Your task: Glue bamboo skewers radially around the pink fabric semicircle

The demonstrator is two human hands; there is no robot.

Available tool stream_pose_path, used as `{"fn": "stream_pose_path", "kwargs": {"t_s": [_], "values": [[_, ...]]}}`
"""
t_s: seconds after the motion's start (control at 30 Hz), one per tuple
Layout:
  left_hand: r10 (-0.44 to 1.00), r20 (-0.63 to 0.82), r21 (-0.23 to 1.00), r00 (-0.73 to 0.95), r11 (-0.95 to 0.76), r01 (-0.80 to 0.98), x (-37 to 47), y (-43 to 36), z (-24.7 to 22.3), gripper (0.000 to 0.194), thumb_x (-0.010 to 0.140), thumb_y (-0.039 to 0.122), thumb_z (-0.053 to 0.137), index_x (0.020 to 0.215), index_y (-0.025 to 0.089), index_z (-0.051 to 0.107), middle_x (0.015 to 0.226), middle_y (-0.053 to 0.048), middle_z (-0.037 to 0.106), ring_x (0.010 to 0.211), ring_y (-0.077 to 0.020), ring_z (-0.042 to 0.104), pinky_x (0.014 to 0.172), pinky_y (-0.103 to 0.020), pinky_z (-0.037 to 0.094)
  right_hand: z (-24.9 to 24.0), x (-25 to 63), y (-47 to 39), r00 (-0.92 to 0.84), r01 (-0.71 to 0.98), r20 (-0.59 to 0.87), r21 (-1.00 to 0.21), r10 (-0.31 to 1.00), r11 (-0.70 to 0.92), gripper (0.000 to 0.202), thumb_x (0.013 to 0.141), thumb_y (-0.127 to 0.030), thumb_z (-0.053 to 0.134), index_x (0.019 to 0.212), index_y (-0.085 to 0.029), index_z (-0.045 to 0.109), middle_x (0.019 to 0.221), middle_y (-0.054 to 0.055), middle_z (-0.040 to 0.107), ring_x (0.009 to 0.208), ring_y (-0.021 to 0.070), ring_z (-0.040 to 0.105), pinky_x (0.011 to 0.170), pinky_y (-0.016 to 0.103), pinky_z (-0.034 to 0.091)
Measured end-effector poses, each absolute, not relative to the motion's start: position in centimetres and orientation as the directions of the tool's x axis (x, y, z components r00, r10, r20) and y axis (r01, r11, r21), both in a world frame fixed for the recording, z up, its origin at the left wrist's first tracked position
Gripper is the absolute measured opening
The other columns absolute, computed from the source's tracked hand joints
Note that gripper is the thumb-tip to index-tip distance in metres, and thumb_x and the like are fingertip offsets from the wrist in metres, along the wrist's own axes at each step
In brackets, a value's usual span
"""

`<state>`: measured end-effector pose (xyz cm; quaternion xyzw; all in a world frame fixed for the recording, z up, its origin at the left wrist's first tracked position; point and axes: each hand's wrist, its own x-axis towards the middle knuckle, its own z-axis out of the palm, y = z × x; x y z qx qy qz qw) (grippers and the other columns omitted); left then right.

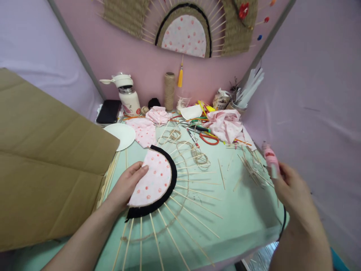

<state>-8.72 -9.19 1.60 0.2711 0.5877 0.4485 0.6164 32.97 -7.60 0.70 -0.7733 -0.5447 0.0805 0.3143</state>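
Note:
My left hand (131, 182) grips the straight edge of a half-round fan (154, 175), its thumb lying on the pink dotted cloth. A black band borders the fan's curve, and thin bamboo sticks (194, 218) spread out from it, crossed by an arc of twine. Over the table's right edge, my right hand (291, 188) is closed round a pink glue gun (271, 158), held upright with its nozzle up and apart from the fan. The fingers behind the glue gun are partly hidden.
A large cardboard sheet (50, 162) leans at the left. Along the back stand a white bottle (129, 99) and a twine spool (169, 90). Red-handled scissors (209, 139), a twine coil (200, 158) and crumpled cloth (225, 124) lie nearer. A larger fan (184, 35) hangs behind.

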Motion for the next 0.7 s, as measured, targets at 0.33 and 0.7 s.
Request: {"fn": "stream_pose_path", "kwargs": {"t_s": [0.33,0.7], "values": [[0.915,-0.404,0.908,-0.024,0.398,-0.129,-8.8,-9.8,1.2,0.042,0.065,0.052,0.077,0.078,0.018,0.057,0.057,0.005,0.058,0.043,-0.0076,0.049,0.040,-0.016,0.036,2.7,22.6,-9.1,0.066,0.490,0.152,-0.866,0.986,0.101,0.043,0.090,-0.058,0.047,0.095,-0.021,0.068,0.087,0.009,0.069,0.064,0.0176,0.059,0.057,0.030,0.048],[0.937,-0.348,0.931,0.020,0.348,-0.113,-9.1,-10.5,1.2,0.038,0.072,0.051,0.073,0.083,0.018,0.057,0.064,0.005,0.058,0.048,-0.0077,0.051,0.043,-0.016,0.040,3.0,17.6,-9.1,-0.172,0.563,0.149,-0.796,0.974,0.221,0.039,0.095,-0.052,0.042,0.093,-0.025,0.070,0.068,0.004,0.063,0.061,0.0202,0.056,0.058,0.031,0.047]]}}
